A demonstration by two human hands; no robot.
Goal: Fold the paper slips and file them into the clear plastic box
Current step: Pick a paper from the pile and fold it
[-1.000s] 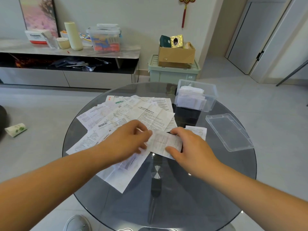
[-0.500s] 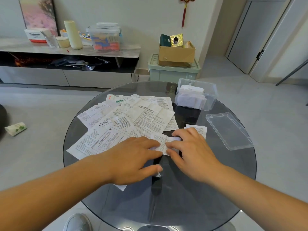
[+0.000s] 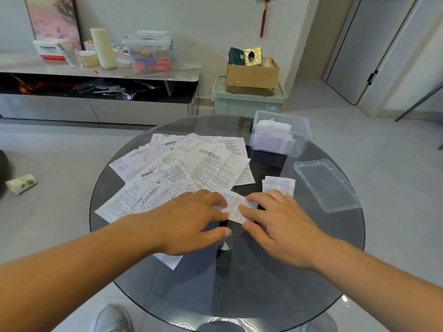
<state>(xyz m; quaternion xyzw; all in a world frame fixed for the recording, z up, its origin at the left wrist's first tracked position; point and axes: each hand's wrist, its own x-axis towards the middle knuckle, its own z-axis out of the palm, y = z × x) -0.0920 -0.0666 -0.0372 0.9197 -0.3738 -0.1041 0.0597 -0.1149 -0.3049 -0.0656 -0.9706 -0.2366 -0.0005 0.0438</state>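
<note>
On the glass table (image 3: pixel 239 283), your left hand (image 3: pixel 191 221) and right hand (image 3: pixel 280 226) lie flat, fingers straight, pressing a small paper slip (image 3: pixel 236 207) between them; press firmly along the crease before lifting it to the clear plastic box (image 3: pixel 303 140) at the far right

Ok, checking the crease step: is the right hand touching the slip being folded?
Touching. The head view shows the right hand with its fingers laid flat on the folded slip, no gap visible.
</note>
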